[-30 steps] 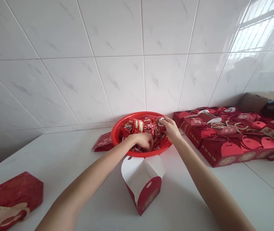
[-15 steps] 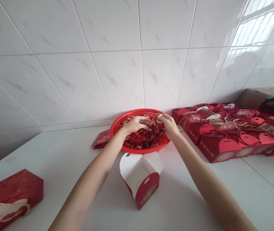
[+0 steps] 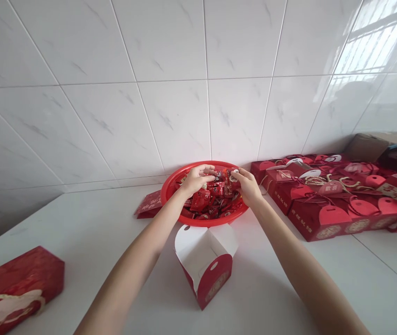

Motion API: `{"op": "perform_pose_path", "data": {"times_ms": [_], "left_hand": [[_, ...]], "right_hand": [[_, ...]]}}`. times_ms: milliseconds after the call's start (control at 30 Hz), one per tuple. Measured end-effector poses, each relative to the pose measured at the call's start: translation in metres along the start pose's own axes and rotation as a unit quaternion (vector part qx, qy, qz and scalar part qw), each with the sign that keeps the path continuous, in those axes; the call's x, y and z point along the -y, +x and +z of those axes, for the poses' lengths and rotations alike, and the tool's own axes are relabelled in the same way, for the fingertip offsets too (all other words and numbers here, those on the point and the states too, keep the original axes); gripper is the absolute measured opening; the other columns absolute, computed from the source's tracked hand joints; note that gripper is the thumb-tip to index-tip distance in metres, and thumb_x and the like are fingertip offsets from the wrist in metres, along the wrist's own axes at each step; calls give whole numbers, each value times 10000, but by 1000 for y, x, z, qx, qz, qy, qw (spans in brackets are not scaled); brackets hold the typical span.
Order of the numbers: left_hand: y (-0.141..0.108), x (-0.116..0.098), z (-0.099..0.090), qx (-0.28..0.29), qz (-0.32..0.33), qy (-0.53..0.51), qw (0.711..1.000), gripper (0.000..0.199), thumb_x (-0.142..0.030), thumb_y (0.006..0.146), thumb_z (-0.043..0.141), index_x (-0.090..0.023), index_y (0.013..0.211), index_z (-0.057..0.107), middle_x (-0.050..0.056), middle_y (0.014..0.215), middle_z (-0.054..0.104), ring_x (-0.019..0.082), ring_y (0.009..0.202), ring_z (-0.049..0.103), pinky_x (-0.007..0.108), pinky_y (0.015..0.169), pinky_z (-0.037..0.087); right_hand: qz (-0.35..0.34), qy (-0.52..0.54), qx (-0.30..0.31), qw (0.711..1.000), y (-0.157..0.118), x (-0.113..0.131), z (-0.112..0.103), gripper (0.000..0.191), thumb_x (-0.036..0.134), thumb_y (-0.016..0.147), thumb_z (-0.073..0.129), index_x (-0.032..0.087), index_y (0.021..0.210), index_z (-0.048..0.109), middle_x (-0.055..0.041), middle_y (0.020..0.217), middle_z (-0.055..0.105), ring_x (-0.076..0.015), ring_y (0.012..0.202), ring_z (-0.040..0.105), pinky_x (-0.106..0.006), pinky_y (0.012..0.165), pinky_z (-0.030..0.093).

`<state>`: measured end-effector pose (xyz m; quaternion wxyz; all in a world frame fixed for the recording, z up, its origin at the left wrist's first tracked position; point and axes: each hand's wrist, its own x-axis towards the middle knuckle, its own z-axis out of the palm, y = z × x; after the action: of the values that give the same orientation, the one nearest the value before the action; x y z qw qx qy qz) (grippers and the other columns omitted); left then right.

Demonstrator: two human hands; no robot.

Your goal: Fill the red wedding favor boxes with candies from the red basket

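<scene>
A red plastic basket (image 3: 166,199) holds a heap of candies in red wrappers (image 3: 201,199). Over its left half, my left hand (image 3: 198,180) is curled, thumb and fingers closed around a small dark-wrapped candy (image 3: 218,176) that is partly hidden. At the basket's right side my right hand (image 3: 250,187) pinches a red candy packet (image 3: 231,180) between thumb and fingers. Just in front of the basket stands an open carton box (image 3: 215,281), red outside and white inside, its flaps spread. No candy shows in the visible part of its inside.
Several closed red gift boxes (image 3: 327,218) with cord handles crowd the right side. Another red box (image 3: 27,279) with a rope handle lies at the left front. A red packet (image 3: 148,204) touches the basket's left side. A tiled wall (image 3: 173,121) rises behind the white counter (image 3: 97,232).
My left hand's fingers have shifted slightly among the candies, baring more red wrappers below them. My right hand still holds its packet. The whole view has tilted slightly upward.
</scene>
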<state>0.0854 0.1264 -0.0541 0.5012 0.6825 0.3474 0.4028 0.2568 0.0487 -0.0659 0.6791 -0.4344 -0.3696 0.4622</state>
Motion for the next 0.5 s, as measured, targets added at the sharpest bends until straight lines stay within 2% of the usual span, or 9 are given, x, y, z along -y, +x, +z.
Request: {"op": "perform_pose_path", "data": {"times_ms": [167,333,500], "left_hand": [[1,2,2,-10,47,-9,999,357,-163,706,766,-156,1056,695,82,1046,713,184,848,690,277,668,589],[-2,-2,6,35,68,15,997,376,-203,687,799,-155,1045,696,80,1048,725,204,943,689,326,832,576],[-3,-5,10,7,68,43,997,278,-334,828,691,-167,1048,726,85,1096,743,245,1086,665,341,889,563]], "right_hand": [[13,4,14,1000,0,1,0,229,362,603,778,228,732,644,43,652,635,-132,592,562,-242,533,446],[28,-3,60,998,-4,3,3,230,357,593,802,222,726,673,21,680,670,-154,621,610,-258,551,488],[12,24,13,1000,0,0,1,214,341,584,804,207,687,673,25,637,658,-155,636,615,-254,572,495]]}}
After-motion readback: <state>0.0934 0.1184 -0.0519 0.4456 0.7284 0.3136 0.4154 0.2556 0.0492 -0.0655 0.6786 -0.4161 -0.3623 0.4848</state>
